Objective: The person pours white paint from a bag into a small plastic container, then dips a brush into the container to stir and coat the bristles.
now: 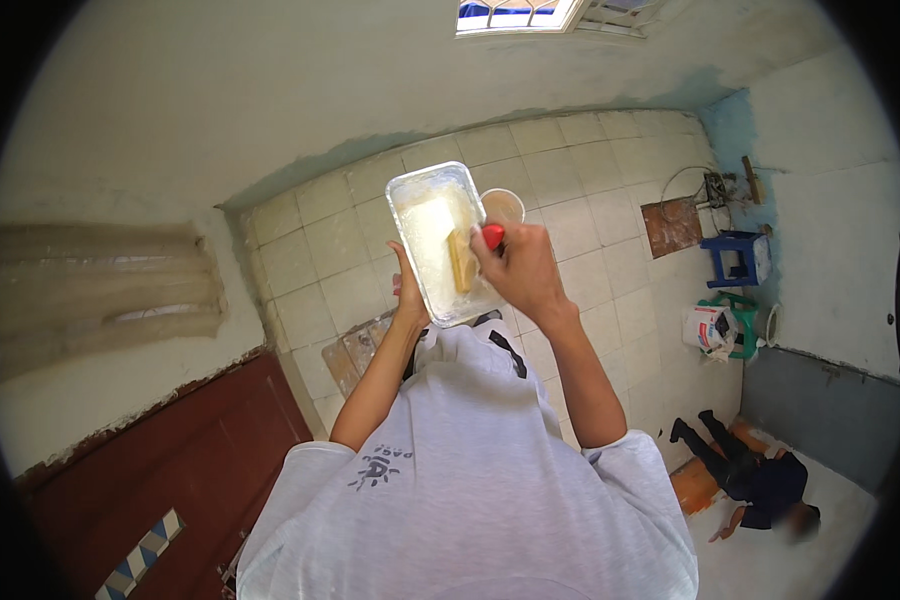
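Note:
A white rectangular tray (402, 205), coated inside with a whitish paste or paint, is held out before me. My left hand (407, 288) grips its left side from below, with most fingers hidden beneath. A small red bit (397, 284) shows beside that hand. My right hand (526, 268) is closed round the red handle (493, 236) of a tool above the tray's right edge. A yellowish bar-shaped piece (460, 262) lies over the tray beside the handle and seems to be the tool's head. I cannot make out its exact kind. Past the tray stands a round tub (503, 205).
At right are a blue stool (738, 258), a white bucket (708, 330), a green stool (742, 325) and a brown board (672, 228) with cables. Another person (760, 485) is at lower right. A dark red door (170, 470) is at lower left; boards (355, 355) lie on the tiles.

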{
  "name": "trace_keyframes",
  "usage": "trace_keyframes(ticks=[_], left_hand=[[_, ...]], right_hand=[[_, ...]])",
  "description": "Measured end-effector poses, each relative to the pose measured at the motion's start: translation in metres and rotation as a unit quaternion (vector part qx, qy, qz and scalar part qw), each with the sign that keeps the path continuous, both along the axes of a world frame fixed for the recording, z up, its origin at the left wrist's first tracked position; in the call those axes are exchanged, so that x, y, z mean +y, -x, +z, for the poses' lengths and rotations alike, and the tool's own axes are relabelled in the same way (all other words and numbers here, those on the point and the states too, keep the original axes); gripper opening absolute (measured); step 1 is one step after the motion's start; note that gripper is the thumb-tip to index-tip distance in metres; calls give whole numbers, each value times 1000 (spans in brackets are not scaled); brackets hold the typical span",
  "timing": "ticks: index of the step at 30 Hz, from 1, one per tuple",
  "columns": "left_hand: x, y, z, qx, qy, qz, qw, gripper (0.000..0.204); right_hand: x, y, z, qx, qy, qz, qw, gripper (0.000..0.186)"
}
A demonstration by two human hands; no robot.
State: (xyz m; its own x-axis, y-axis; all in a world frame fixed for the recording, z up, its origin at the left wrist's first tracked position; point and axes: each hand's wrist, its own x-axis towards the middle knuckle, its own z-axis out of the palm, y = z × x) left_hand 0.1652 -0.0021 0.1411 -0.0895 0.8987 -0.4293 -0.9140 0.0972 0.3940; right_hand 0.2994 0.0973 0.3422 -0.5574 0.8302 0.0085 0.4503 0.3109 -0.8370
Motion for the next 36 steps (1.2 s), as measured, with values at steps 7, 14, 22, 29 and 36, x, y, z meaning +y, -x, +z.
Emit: trace_keyframes(ticks=[7,14,22,29,36], left_hand=[[9,-9,10,85,20,-17,996,99],[7,6,-24,62,6,-1,998,101],[21,-8,-20,112,29,-12,993,97],[23,-1,44,99,-7,-25,995,102],[44,-10,55,96,-38,-37,994,99]], right_hand=[[1,20,-31,15,-88,30,995,22],[7,6,-56,36,0,38,999,28],[12,17,-75,67,-128,-21,989,30],[22,6,-15,-1,-73,67,995,31],[26,24,-4,98,-195,-9,976,32]])
